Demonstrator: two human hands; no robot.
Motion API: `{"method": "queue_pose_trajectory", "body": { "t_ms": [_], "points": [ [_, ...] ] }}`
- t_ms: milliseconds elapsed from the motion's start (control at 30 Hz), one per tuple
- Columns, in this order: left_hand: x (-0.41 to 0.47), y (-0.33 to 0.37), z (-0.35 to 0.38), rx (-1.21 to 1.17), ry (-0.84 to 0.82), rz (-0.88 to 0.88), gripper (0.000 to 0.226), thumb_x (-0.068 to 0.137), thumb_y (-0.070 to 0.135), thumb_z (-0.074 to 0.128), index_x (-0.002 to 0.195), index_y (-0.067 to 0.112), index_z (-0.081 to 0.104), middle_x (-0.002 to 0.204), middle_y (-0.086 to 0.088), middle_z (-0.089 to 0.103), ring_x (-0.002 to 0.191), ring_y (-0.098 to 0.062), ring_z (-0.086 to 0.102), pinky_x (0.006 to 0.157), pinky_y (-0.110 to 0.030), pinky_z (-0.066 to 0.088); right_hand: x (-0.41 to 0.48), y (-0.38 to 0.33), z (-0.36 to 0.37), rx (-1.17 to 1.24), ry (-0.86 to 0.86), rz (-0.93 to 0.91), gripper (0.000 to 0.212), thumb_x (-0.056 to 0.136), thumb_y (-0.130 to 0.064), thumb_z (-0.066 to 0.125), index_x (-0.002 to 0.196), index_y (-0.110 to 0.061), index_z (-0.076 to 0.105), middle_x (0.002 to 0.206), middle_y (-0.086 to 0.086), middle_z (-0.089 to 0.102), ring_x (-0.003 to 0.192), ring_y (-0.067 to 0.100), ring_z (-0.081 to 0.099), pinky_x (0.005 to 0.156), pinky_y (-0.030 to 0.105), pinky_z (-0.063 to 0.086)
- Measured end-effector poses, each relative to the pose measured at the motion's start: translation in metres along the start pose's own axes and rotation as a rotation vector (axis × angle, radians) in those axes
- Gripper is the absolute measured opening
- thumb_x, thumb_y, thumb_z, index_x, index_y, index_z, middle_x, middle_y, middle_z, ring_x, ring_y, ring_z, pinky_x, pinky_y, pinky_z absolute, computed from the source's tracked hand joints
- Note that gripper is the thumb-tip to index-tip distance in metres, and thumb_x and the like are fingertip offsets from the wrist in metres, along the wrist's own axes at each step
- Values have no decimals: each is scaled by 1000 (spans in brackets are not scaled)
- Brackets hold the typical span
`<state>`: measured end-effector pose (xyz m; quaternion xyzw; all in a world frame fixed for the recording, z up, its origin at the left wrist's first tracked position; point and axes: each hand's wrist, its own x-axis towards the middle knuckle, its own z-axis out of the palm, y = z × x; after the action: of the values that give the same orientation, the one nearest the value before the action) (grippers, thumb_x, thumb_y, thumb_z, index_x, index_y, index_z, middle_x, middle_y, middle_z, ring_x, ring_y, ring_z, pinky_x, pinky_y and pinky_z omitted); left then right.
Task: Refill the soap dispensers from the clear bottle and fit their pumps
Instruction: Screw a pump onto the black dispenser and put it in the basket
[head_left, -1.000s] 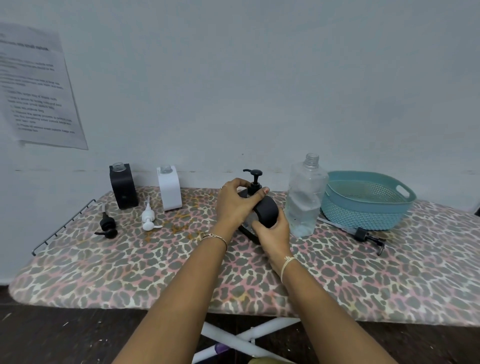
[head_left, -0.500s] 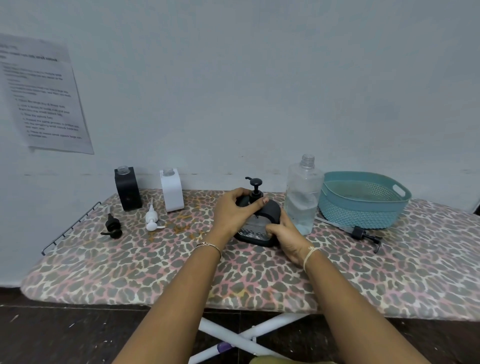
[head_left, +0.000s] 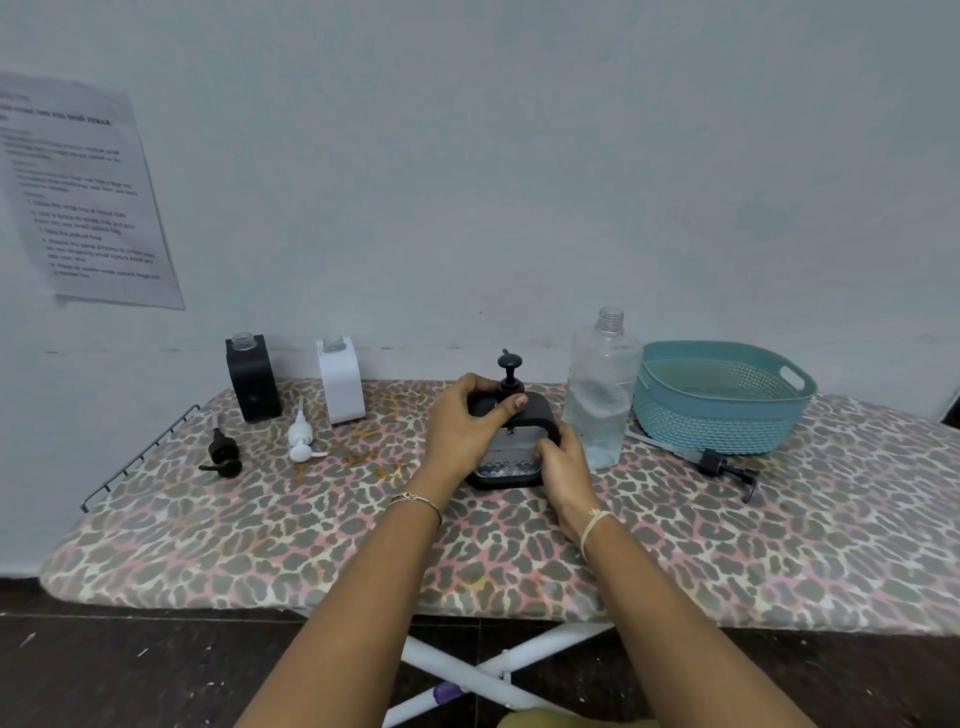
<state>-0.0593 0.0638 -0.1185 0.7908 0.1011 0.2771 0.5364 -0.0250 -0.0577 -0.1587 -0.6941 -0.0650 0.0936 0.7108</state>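
1. Seating the pump on the rounded black dispenser (head_left: 511, 457), by the look of it: it stands upright at mid-board on the ironing board (head_left: 675, 561), pump head (head_left: 509, 366) already on top.
2. Left hand (head_left: 462, 428) wraps the dispenser's top, thumb laid across the shoulder just below the pump collar. Right hand (head_left: 563, 460) clamps the lower right side. Both hands closed on the same dispenser, close together.
3. Liquid level visible through the clear front window, so I judge this one filled.
4. Clear bottle (head_left: 600, 395) stands just right of it, uncapped, partly full.
5. Still open at the neck: square black dispenser (head_left: 253, 379) and white dispenser (head_left: 340, 382), both at the back left by the wall.
6. Their pumps lie loose in front: black pump (head_left: 222, 453), white pump (head_left: 301, 439). A third pump (head_left: 719, 464) lies beside the teal basket (head_left: 727, 410), likely the bottle's own.
7. Next, in my view: check the collar is tight, let go, pull one open dispenser close, pour slowly. Narrow necks, no funnel, so spill risk on the cloth.
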Motion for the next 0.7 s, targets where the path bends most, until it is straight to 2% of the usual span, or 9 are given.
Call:
{"method": "queue_pose_trajectory", "body": {
  "t_ms": [67,167,233,333,533,633,700],
  "points": [
    [-1,-1,-3,-20,-5,-17,33,77,39,80,100,17,69,96,6,71,94,-8,66,90,-35,55,0,-1,1,-18,-3,-9,28,86,-2,43,107,-16,54,98,11,63,91,26,60,85,43,50],
    [-3,-1,-5,-21,30,-28,37,75,44,80,101,20,67,98,10,70,96,-6,65,89,-31,54,-4,0,6,-44,13,-28,21,87,-4,45,104,-13,54,92,6,62,83,19,58,74,34,47],
    [-4,2,-3,-11,84,-33,41,71,46,82,100,23,63,97,13,67,95,-3,63,86,-28,53,-5,2,10,-85,25,-55,17,87,-8,48,103,-13,53,89,2,60,80,16,55,68,28,43],
    [-5,5,1,3,169,-42,48,65,50,84,93,25,54,94,11,64,92,-5,62,82,-29,53,-7,5,14,-123,38,-101,14,89,-9,48,101,-14,51,82,-3,56,74,13,52,65,28,39],
    [-5,0,-1,-51,149,-53,28,72,39,82,89,25,64,91,9,70,91,-8,66,83,-31,55,-12,14,12,-205,55,-224,19,90,-6,48,105,-18,51,88,-9,59,79,3,56,67,21,42],
    [-9,1,-4,-133,104,-57,13,82,23,74,94,24,68,94,8,70,94,-11,66,79,-18,53,-12,15,13,-212,56,-245,23,89,-5,49,107,-18,52,89,-12,59,80,0,56,64,17,40],
    [-11,2,-2,-168,117,-54,18,83,25,72,100,25,65,100,10,67,100,-10,64,82,-18,51,-11,15,12,-217,53,-248,24,88,-5,48,108,-18,52,89,-11,59,80,2,56,64,15,40]
  ]
}}
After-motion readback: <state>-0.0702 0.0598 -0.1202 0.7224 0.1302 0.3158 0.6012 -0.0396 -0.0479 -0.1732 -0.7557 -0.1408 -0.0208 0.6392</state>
